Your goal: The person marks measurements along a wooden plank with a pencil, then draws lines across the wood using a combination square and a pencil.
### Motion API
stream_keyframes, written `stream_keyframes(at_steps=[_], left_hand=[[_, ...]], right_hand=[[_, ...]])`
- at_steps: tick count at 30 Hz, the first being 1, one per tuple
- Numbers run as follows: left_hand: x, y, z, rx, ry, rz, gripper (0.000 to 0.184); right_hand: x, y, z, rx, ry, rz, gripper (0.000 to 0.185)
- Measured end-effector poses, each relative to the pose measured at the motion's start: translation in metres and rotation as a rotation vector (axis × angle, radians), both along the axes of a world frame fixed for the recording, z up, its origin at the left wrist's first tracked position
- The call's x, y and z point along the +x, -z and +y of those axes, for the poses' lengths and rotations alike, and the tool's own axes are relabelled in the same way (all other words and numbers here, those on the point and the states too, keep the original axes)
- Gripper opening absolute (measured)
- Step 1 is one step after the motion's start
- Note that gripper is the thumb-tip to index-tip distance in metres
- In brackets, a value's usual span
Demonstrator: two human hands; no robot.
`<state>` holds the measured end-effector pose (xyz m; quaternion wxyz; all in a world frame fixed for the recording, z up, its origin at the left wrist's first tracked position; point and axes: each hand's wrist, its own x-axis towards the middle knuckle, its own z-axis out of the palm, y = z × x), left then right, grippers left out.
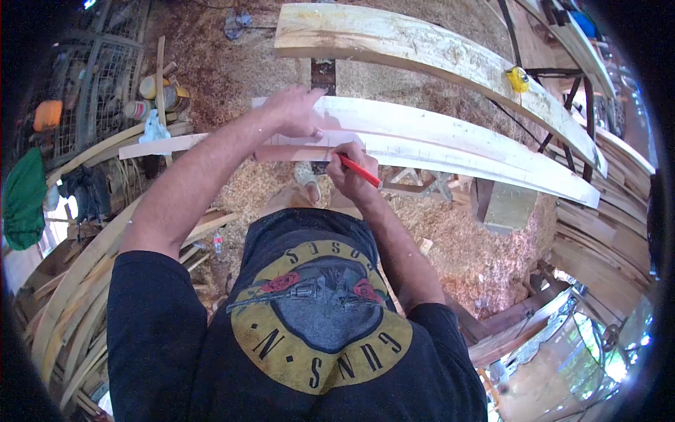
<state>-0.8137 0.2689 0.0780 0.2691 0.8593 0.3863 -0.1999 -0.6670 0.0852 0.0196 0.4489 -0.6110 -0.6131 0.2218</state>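
Observation:
My right hand (349,184) is closed around a red pencil (362,171), its tip end at the near edge of a pale wooden board (436,133). My left hand (292,112) rests over the same board near its left end, fingers stretched out and partly apart. A thin wooden strip (163,145) sticks out past the board's left end, beneath my left forearm. Fine cross lines show along the board's near part. Whether my left fingers press on the strip or only on the board, I cannot tell.
A thick plank (394,35) lies beyond the board, carrying a yellow tape measure (517,79). Wood shavings (450,253) cover the floor. Long strips (77,295) are piled at left, more timber (605,246) at right. A wooden block (508,205) stands below the board.

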Motion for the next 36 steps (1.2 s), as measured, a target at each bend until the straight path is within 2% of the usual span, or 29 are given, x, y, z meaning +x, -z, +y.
stream_keyframes(at_steps=[7, 10, 13, 22, 28, 31, 36], left_hand=[[-0.001, 0.004, 0.001, 0.033, 0.037, 0.003, 0.1], [-0.002, 0.006, 0.0, 0.033, 0.043, -0.007, 0.1], [-0.002, 0.005, 0.001, 0.029, 0.05, 0.001, 0.1], [-0.001, 0.004, -0.001, 0.024, 0.017, -0.006, 0.101], [0.0, 0.003, -0.001, 0.029, -0.002, -0.011, 0.101], [-0.002, 0.003, -0.003, 0.027, -0.022, -0.026, 0.1], [-0.003, 0.004, -0.001, 0.019, -0.004, -0.017, 0.101]], right_hand=[[-0.001, -0.008, -0.002, -0.095, -0.026, 0.063, 0.013], [0.0, -0.002, -0.002, -0.075, -0.017, 0.007, 0.014], [0.002, -0.008, -0.002, -0.064, -0.076, 0.057, 0.022], [0.001, 0.005, -0.002, -0.067, -0.022, -0.026, 0.023], [-0.001, -0.001, -0.002, -0.101, -0.004, 0.023, 0.021], [0.003, -0.006, -0.003, -0.137, -0.026, 0.04, 0.012], [0.0, -0.005, -0.007, -0.154, 0.005, 0.083, 0.013]])
